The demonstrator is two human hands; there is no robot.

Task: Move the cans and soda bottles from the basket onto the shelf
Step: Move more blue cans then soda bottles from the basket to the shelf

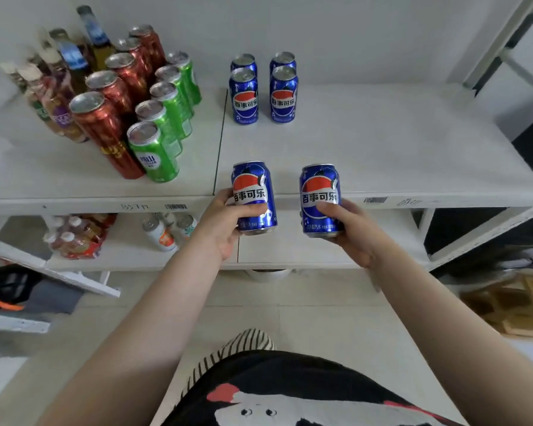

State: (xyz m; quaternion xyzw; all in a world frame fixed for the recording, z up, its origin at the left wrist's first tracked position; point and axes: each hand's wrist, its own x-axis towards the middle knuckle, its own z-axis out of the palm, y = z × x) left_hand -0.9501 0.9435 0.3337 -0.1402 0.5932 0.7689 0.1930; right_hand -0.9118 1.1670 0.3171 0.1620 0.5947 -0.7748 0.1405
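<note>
My left hand grips a blue cola can, held upright just in front of the white shelf's front edge. My right hand grips a second blue cola can beside it, also upright. Further back on the shelf stand several blue cola cans in two short rows, the nearest ones at left and right. The basket is out of view.
Left on the shelf stand rows of tall red cans, green cans and glass bottles. The lower shelf holds white cans and packed bottles. Wooden boards lie on the floor at right.
</note>
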